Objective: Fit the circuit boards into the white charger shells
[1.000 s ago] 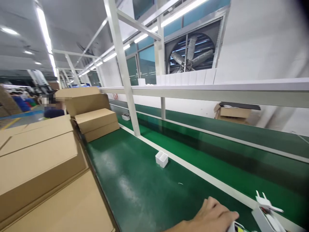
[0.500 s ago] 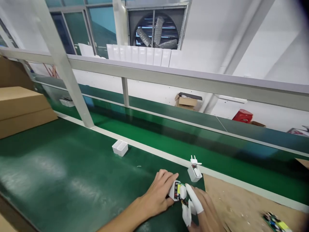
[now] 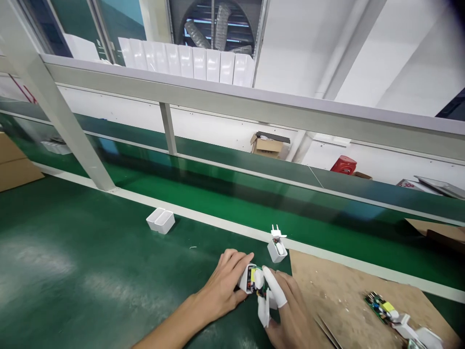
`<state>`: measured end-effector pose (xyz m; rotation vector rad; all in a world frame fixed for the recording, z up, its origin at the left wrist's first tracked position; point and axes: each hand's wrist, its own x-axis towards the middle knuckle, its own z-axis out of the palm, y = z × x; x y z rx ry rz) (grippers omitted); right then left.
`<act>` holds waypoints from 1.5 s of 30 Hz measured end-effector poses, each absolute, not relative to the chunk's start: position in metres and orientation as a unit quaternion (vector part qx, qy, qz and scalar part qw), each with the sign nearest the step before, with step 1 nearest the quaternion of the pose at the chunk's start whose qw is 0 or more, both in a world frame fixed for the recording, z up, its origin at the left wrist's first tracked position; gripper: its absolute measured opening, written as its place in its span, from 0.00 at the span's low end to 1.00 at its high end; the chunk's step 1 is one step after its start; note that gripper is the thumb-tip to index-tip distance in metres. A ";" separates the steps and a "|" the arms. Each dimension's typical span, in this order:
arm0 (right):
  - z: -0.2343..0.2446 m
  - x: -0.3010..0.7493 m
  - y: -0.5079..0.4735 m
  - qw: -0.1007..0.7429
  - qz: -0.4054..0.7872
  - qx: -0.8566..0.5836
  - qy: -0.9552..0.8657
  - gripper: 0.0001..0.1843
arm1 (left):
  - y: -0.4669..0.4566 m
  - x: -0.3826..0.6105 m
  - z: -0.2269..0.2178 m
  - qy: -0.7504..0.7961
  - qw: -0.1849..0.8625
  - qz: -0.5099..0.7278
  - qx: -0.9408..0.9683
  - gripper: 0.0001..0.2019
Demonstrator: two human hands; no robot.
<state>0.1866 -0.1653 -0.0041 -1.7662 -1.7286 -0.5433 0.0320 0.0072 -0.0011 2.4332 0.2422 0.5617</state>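
Observation:
My left hand (image 3: 228,282) is closed around a white charger housing (image 3: 244,280), low over the green bench. My right hand (image 3: 290,305), with white covers on its thumb and forefinger, grips a circuit board (image 3: 257,276) with a yellow-wrapped part at the housing's open end. The board appears partly inside the housing; how deep I cannot tell. A white piece beside the board is partly hidden by the covered fingers. Just beyond my hands stands another charger housing (image 3: 277,251), with a two-pin plug (image 3: 276,231) sticking up at its top.
Two joined-looking white housings (image 3: 160,221) stand at the left near the pale rail. Right of my hands, a brown board (image 3: 327,276) carries tweezers (image 3: 329,332) and another circuit board (image 3: 379,306). A green conveyor belt (image 3: 203,186) runs behind the rail; a slanted post (image 3: 65,116) rises at left.
The view has shifted to the right, showing more of the brown board, the tweezers and the loose circuit board. Both hands keep hold of the housing and circuit board, with little visible movement between them.

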 end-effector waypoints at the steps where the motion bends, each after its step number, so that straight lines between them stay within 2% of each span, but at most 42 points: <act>1: -0.002 0.186 -0.165 0.304 -0.196 -0.669 -0.650 0.37 | 0.007 0.032 -0.001 0.091 0.313 0.212 0.921 0.39; 10: 0.001 0.186 -0.166 0.325 -0.168 -0.670 -0.646 0.37 | 0.006 0.032 0.003 0.087 0.323 0.209 0.919 0.40; 21: 0.005 0.186 -0.168 0.281 -0.179 -0.668 -0.665 0.37 | 0.005 0.033 0.004 0.094 0.323 0.201 0.920 0.39; 25: 0.002 0.187 -0.168 0.294 -0.175 -0.670 -0.659 0.37 | 0.005 0.032 0.004 0.097 0.329 0.204 0.917 0.39; 34: -0.005 0.191 -0.168 0.299 -0.130 -0.681 -0.656 0.43 | 0.006 0.033 0.004 0.093 0.343 0.198 0.914 0.39; 40: -0.009 0.190 -0.167 0.305 -0.163 -0.662 -0.665 0.46 | 0.006 0.033 0.003 0.085 0.339 0.211 0.913 0.38; 45: -0.006 0.189 -0.164 0.304 -0.134 -0.659 -0.675 0.41 | 0.006 0.029 0.006 0.070 0.381 0.201 0.900 0.37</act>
